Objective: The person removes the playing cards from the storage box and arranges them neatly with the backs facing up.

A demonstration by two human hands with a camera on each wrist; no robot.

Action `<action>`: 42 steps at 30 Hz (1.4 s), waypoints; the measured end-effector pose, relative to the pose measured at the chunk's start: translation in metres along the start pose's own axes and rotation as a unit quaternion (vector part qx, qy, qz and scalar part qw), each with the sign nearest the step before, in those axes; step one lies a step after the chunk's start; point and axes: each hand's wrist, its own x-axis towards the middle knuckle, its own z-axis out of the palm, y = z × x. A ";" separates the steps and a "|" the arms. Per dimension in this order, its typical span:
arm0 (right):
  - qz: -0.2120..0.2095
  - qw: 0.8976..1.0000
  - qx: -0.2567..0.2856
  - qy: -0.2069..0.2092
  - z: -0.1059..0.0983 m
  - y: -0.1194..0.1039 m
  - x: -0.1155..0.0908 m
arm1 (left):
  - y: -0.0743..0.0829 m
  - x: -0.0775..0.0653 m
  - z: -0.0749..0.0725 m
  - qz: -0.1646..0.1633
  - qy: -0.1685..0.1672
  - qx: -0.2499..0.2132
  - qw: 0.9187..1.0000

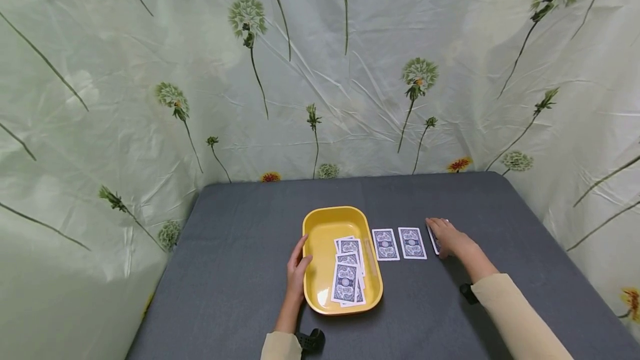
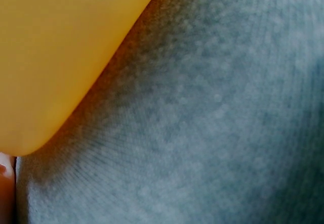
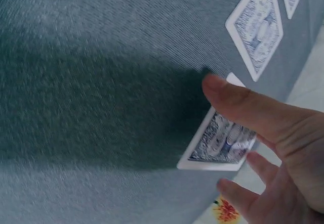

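One card (image 3: 215, 145) is seen under the right hand (image 1: 450, 238), well to the right of the yellow tray (image 1: 320, 238), at the far end of a short row. Its blue-printed back is turned upward, and its long axis, judged by the uncovered left edge, is pointed away from the person, roughly in line with the tray's long sides. It is reached by the right hand from the side away from the tray, while the left hand (image 1: 296, 274) is placed well apart from it, against the tray's left side; the right is plainly the nearer. In the right wrist view the thumb (image 3: 243, 105) is laid across one end of the card and other fingers (image 3: 235, 193) are spread near its opposite side; whether it is pinched, or raised from the surface (image 1: 240, 260), cannot be told. The left thumb and forefinger are set apart at the tray's rim.

Between the tray and that card, two more are laid face down: a first card (image 1: 385, 244) just beside the tray's right rim, and a second card (image 1: 412, 243) near it, farther right. Inside the tray, a loose pile (image 1: 346, 281) is overlapped unevenly. Behind the tray, beyond the surface, dandelion-printed fabric (image 1: 360, 99) is hung.
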 end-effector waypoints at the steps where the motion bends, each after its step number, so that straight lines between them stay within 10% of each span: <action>1: 0.003 1.000 0.005 -0.011 0.001 -0.001 0.001 | 0.000 0.000 0.000 0.001 -0.001 -0.002 1.000; 17: 0.041 0.995 -0.039 -0.081 -0.022 -0.041 -0.014 | -0.001 0.001 0.000 0.007 -0.007 -0.014 1.000; 22: -0.008 0.995 -0.091 0.034 -0.030 -0.076 -0.015 | 0.001 0.001 -0.001 0.008 -0.009 -0.011 1.000; 33: -0.112 0.949 -0.068 0.287 -0.023 -0.172 -0.008 | 0.000 0.000 0.000 0.003 -0.006 -0.004 1.000; 42: -0.172 0.978 -0.033 0.111 0.008 -0.206 -0.009 | -0.001 0.000 -0.001 0.001 -0.008 0.000 1.000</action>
